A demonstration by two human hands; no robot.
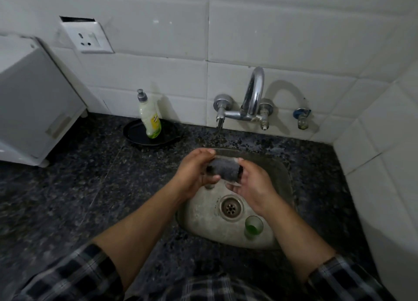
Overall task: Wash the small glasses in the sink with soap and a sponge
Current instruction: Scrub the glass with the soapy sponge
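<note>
Above the steel sink (pixel 281 165), a small clear glass (pixel 233 183) lies sideways between my hands. A grey scrubbing sponge (pixel 224 168) fills it and shows through its wall. My left hand (pixel 195 173) grips the glass's left end, thumb below and fingers over the top. At the glass's right, open end, my right hand (pixel 252 184) pinches the sponge. A small green glass (pixel 253 225) stands upright on the sink floor right of the drain (pixel 230 208). Under my left hand another small glass (pixel 209 186) is partly hidden. The soap bottle (pixel 150 117) stands on a black plate (pixel 135 133).
A chrome tap (pixel 252 97) juts from the tiled wall over the sink's back edge; no water is visible. Dark speckled counter (pixel 90 187) surrounds the sink. A white appliance (pixel 34 101) sits at the far left, and a tiled side wall (pixel 384 165) closes the right.
</note>
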